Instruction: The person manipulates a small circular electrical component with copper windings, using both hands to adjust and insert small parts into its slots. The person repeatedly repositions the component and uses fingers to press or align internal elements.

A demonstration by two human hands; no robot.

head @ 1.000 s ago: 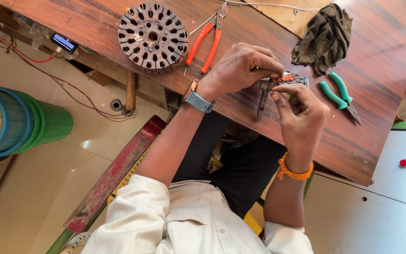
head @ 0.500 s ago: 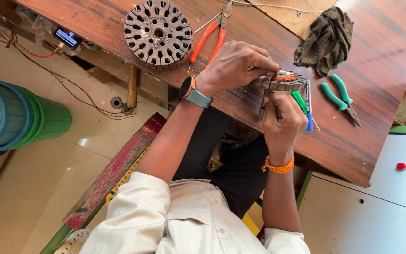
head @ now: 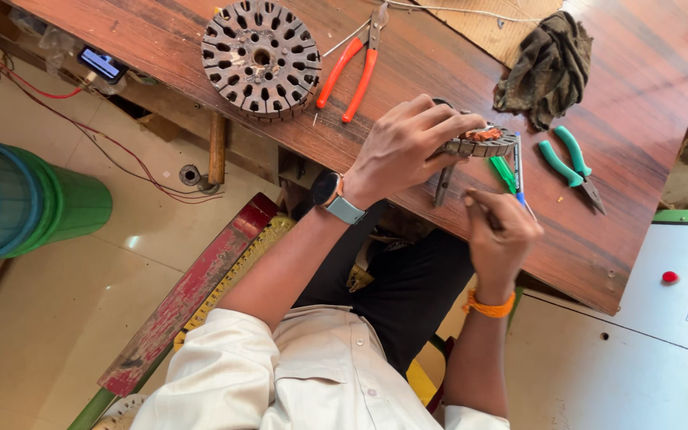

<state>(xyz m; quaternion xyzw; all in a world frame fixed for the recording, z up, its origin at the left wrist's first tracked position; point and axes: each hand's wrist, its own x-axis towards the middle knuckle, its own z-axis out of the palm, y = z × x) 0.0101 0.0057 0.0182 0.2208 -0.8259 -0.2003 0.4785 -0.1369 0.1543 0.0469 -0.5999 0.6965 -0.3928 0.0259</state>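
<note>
small round slotted metal stator (head: 483, 142) with copper windings, lying flat near wooden bench's front edge

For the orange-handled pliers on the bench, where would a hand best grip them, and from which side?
Grip the orange-handled pliers by the two handles, near their free ends. These splay open toward the bench's near edge, with bare wood between and around them. The metal jaws point away, toward the far side, and the slotted metal disc lies close on one flank.
</note>
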